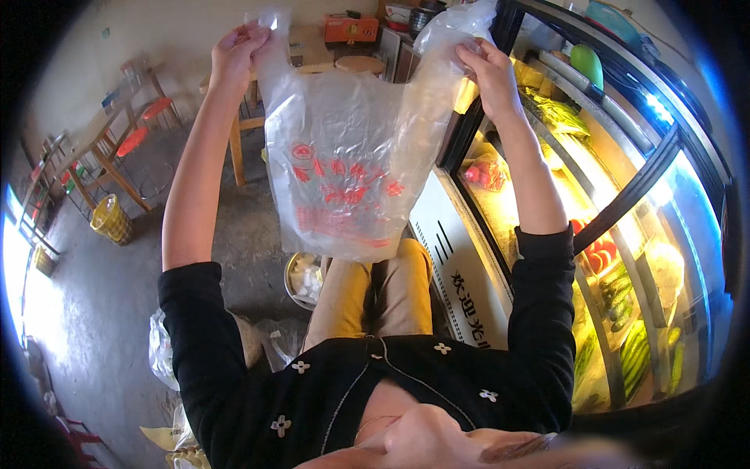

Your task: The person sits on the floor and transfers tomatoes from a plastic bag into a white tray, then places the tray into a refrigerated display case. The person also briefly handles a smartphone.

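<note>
A translucent white plastic carrier bag with red print hangs spread out in front of me, over my knees. My left hand pinches its left handle at the top. With my right hand I grip the gathered right handle, fingers closed round the plastic. Both arms are stretched forward and up. The bag looks flat, and nothing shows inside it. Below its lower edge, left of my legs, stands a metal basin holding white pieces.
A lit glass display fridge with vegetables stands close on my right. On the left are a wooden table, red stools and a yellow wastebasket. Plastic bags lie beside my left arm. An orange box sits at the back.
</note>
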Tool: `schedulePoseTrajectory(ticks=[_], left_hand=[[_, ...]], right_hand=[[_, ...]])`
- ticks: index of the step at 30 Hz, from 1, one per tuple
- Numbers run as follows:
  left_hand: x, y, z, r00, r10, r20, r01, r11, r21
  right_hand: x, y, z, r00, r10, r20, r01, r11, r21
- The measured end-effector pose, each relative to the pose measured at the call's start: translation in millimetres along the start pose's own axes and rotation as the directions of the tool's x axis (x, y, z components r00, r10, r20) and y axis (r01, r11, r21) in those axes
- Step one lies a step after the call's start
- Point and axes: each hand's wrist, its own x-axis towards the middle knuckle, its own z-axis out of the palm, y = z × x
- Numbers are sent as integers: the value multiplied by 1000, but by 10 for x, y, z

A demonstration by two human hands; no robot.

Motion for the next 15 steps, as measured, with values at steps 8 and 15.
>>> schedulePoseTrajectory(ticks=[8, 15], left_hand=[[-147, 96, -47, 971, -90, 223, 144, 959, -242], [-118, 416, 97, 970, -4, 244, 99, 920, -380]], right_hand=[[-192, -181, -231, 991, 129, 43, -135, 920, 367], [-233, -597, -163, 995, -70, -69, 85, 969, 234]])
